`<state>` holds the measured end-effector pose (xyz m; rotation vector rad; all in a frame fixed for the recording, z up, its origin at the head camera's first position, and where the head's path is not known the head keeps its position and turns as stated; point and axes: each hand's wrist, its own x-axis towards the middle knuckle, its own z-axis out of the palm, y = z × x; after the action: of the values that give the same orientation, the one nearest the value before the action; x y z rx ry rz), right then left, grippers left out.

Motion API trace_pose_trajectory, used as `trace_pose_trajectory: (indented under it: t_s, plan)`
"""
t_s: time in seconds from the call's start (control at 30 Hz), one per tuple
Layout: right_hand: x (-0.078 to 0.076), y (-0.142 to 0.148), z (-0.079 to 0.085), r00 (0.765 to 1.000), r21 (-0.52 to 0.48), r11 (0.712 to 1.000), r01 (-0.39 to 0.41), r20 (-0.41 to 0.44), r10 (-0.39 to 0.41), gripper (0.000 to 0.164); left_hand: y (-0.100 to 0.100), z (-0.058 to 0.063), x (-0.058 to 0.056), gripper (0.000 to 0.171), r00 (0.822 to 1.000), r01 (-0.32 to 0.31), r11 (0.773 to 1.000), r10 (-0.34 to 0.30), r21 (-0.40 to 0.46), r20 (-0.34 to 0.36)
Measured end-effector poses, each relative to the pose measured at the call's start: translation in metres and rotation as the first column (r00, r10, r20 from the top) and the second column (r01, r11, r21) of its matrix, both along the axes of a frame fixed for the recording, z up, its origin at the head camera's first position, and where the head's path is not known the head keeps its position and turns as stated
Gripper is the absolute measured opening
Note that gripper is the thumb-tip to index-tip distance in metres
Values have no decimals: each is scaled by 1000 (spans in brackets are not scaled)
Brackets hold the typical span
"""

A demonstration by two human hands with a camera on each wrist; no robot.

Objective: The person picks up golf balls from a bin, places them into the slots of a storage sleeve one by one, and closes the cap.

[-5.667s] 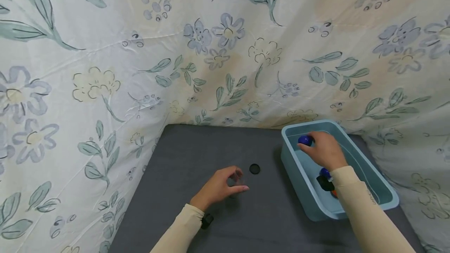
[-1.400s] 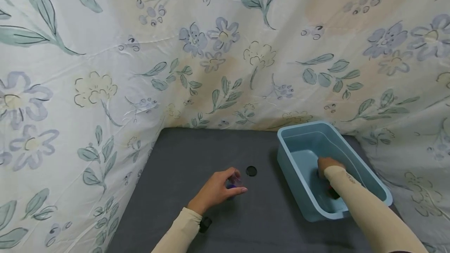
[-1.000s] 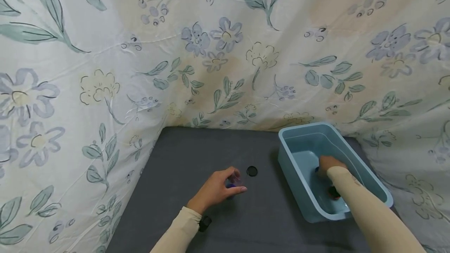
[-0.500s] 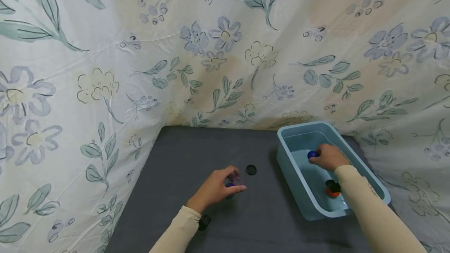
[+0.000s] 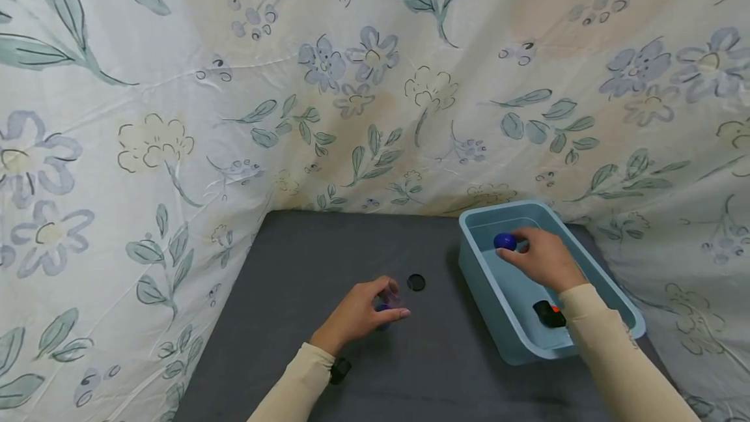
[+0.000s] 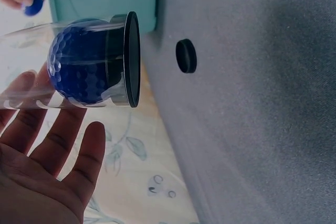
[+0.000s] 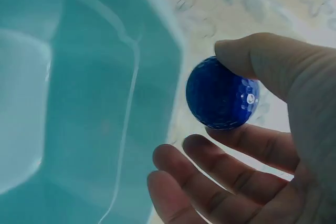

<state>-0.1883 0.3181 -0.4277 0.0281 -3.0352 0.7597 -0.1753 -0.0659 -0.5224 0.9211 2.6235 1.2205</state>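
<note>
My left hand (image 5: 357, 318) grips an upright clear plastic tube (image 6: 37, 51) just above the dark tabletop. A dimpled blue golf ball (image 6: 81, 64) sits at the bottom of the tube, against its black end cap (image 6: 135, 59). Over the far-left part of the blue bin, my right hand (image 5: 541, 256) pinches another blue golf ball (image 5: 505, 241) between thumb and index finger; the other fingers curve loosely below it in the right wrist view. A loose round black cap (image 5: 416, 282) lies on the table between tube and bin.
The light blue bin (image 5: 489, 308) stands on the right of the dark table (image 5: 305, 259). Inside it, a bit of something orange (image 5: 556, 309) shows beside the black wrist camera (image 5: 547, 315). Floral fabric (image 5: 375, 83) hangs behind the table and along its sides.
My right hand has lifted a blue golf ball from the bin's floor. The tube, which looked empty 5.7 s ago, holds a blue ball. My left hand has stayed nearly in place.
</note>
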Motion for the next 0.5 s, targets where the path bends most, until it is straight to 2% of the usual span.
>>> trace_pose_trajectory:
  t_s: [0.27, 0.5]
  plan:
    - [13, -32, 14, 994, -62, 997, -45, -102, 39, 60, 1, 1, 0, 42, 1000, 1, 1000, -1, -4, -6]
    - [23, -59, 13, 979, -142, 985, -102, -191, 73, 56, 1, 4, 1, 42, 1000, 7, 1000, -7, 3, -3]
